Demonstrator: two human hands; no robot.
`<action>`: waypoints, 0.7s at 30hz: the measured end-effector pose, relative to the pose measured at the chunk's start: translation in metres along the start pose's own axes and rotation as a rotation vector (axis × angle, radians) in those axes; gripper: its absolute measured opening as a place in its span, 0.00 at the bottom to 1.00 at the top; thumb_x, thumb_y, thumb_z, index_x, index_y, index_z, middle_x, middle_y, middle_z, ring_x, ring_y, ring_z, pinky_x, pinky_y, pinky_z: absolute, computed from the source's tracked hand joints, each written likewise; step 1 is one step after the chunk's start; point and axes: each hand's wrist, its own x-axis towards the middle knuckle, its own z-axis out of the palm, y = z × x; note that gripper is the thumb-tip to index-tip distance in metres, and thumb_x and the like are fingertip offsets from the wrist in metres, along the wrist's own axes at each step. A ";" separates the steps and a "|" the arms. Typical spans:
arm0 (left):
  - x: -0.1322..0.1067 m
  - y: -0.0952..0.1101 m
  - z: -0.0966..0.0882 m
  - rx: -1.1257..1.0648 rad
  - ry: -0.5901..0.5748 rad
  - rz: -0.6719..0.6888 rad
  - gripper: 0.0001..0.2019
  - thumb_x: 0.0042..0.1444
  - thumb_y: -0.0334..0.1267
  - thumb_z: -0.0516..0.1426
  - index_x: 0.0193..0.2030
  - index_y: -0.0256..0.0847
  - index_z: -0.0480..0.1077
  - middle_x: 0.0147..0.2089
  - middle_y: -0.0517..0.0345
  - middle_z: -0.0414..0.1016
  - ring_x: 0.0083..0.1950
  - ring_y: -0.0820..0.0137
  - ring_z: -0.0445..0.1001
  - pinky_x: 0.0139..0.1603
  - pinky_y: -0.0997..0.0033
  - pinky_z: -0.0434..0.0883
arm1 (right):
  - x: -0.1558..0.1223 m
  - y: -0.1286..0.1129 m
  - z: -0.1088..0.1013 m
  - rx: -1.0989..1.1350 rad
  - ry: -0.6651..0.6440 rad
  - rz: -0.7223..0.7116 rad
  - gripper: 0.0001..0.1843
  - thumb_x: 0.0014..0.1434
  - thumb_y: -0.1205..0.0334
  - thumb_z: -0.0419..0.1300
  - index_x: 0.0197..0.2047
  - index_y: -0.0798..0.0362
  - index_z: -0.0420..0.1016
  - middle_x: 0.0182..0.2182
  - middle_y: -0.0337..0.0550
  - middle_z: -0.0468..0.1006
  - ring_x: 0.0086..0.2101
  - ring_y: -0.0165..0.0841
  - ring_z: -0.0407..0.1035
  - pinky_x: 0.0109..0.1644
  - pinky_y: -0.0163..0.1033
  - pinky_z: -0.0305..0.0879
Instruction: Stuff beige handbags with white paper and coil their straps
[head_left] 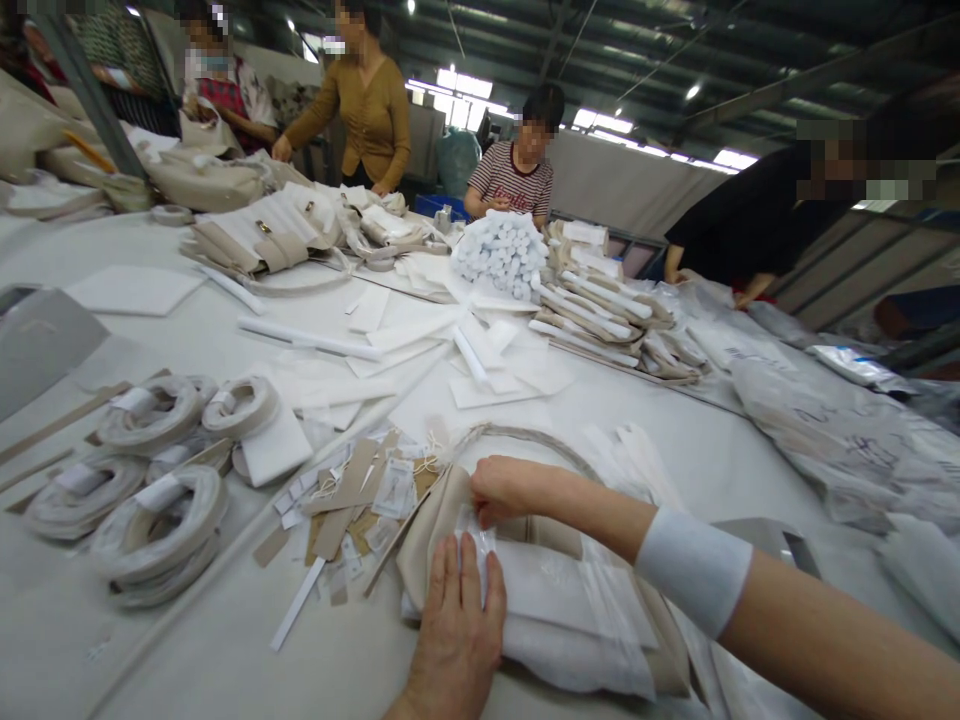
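A beige handbag (424, 545) lies in front of me with a thin strap (517, 432) looped behind it. White wrapping sheet (574, 590) and some clear plastic cover much of its front. My left hand (459, 615) rests flat on the wrapped bag, its fingers stretched out. Just above those fingertips, my right hand (504, 490) is closed at the bag's upper edge. What its fingers grip is hidden. A white band (694, 570) circles my right forearm. Left of the bag lies a pile of tags and beige strips (360, 500).
Coiled straps (161, 520) lie at the left. White sheets (487, 365), a stack of white rolls (499, 250), stacked bags (607, 310) and a finished-looking bag (262, 235) fill the far side. Plastic bags (825, 420) spread right. Several people stand around the table (300, 690).
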 end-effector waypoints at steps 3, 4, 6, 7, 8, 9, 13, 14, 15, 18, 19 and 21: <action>-0.001 0.002 0.003 -0.017 0.016 -0.011 0.21 0.53 0.38 0.57 0.54 0.33 0.67 0.58 0.30 0.66 0.61 0.45 0.65 0.59 0.42 0.63 | 0.003 0.006 0.002 0.036 0.001 0.026 0.07 0.38 0.68 0.71 0.23 0.55 0.77 0.11 0.24 0.59 0.18 0.23 0.50 0.28 0.31 0.49; -0.002 0.003 0.005 -0.023 0.019 -0.014 0.21 0.54 0.38 0.57 0.55 0.33 0.67 0.58 0.30 0.66 0.61 0.46 0.64 0.59 0.42 0.63 | 0.005 0.008 0.002 0.041 0.017 0.042 0.08 0.38 0.67 0.71 0.24 0.55 0.78 0.12 0.24 0.60 0.18 0.23 0.50 0.27 0.31 0.49; -0.003 0.002 0.008 -0.029 0.027 -0.016 0.21 0.54 0.38 0.56 0.55 0.33 0.66 0.58 0.30 0.66 0.61 0.46 0.64 0.59 0.41 0.63 | 0.009 0.016 0.003 0.046 0.056 0.067 0.15 0.36 0.65 0.73 0.31 0.55 0.79 0.15 0.25 0.62 0.19 0.23 0.52 0.27 0.31 0.49; -0.003 0.001 0.009 -0.027 0.037 -0.002 0.21 0.55 0.39 0.56 0.55 0.33 0.66 0.58 0.31 0.67 0.61 0.45 0.65 0.59 0.41 0.64 | 0.011 0.021 0.004 0.055 0.066 0.070 0.20 0.34 0.63 0.74 0.34 0.55 0.78 0.16 0.26 0.64 0.20 0.23 0.52 0.27 0.31 0.49; -0.003 0.000 0.010 -0.022 0.049 0.020 0.21 0.55 0.39 0.56 0.55 0.33 0.66 0.57 0.31 0.67 0.60 0.45 0.66 0.58 0.41 0.65 | 0.014 0.028 0.005 0.079 0.061 0.066 0.23 0.32 0.61 0.75 0.35 0.54 0.78 0.17 0.26 0.65 0.20 0.24 0.53 0.27 0.31 0.49; -0.003 -0.001 0.010 -0.015 0.059 0.043 0.21 0.55 0.40 0.56 0.55 0.33 0.67 0.57 0.31 0.68 0.59 0.45 0.66 0.57 0.41 0.65 | 0.016 0.035 0.007 0.128 0.038 0.060 0.24 0.30 0.59 0.75 0.33 0.53 0.77 0.17 0.26 0.65 0.20 0.24 0.53 0.27 0.31 0.49; -0.002 -0.004 0.011 -0.012 0.063 0.067 0.21 0.56 0.41 0.57 0.55 0.34 0.67 0.56 0.32 0.68 0.58 0.45 0.67 0.57 0.41 0.66 | 0.018 0.064 0.021 0.549 -0.084 0.080 0.19 0.34 0.50 0.72 0.21 0.54 0.71 0.14 0.28 0.63 0.19 0.24 0.53 0.25 0.32 0.49; -0.002 -0.004 0.011 -0.014 0.061 0.059 0.21 0.55 0.41 0.57 0.54 0.34 0.67 0.56 0.32 0.68 0.58 0.45 0.67 0.57 0.41 0.66 | 0.016 0.069 0.024 0.625 -0.080 0.096 0.19 0.37 0.48 0.70 0.20 0.54 0.71 0.14 0.29 0.64 0.20 0.24 0.54 0.25 0.32 0.50; -0.002 -0.004 0.011 -0.016 0.063 0.058 0.21 0.55 0.42 0.58 0.54 0.35 0.67 0.56 0.33 0.69 0.58 0.44 0.67 0.56 0.41 0.67 | 0.013 0.073 0.027 0.668 -0.056 0.113 0.19 0.41 0.47 0.68 0.21 0.54 0.71 0.15 0.30 0.65 0.20 0.24 0.55 0.25 0.32 0.51; -0.002 -0.003 0.012 -0.005 0.077 0.062 0.22 0.53 0.42 0.60 0.53 0.35 0.68 0.56 0.33 0.69 0.58 0.43 0.68 0.55 0.41 0.68 | -0.002 0.073 0.030 0.672 0.086 0.173 0.19 0.51 0.47 0.59 0.23 0.56 0.72 0.17 0.33 0.66 0.21 0.25 0.57 0.26 0.32 0.54; -0.002 -0.003 0.012 -0.002 0.084 0.061 0.22 0.52 0.42 0.60 0.53 0.35 0.68 0.55 0.33 0.70 0.57 0.43 0.68 0.55 0.41 0.68 | -0.009 0.069 0.030 0.661 0.148 0.198 0.19 0.53 0.49 0.57 0.22 0.56 0.71 0.17 0.33 0.65 0.21 0.26 0.57 0.27 0.33 0.53; -0.002 -0.003 0.012 -0.004 0.100 0.060 0.22 0.52 0.41 0.60 0.53 0.35 0.68 0.55 0.33 0.70 0.57 0.44 0.68 0.55 0.41 0.68 | -0.024 0.056 0.031 0.624 0.279 0.245 0.20 0.58 0.52 0.53 0.21 0.56 0.69 0.18 0.35 0.65 0.23 0.27 0.57 0.29 0.34 0.54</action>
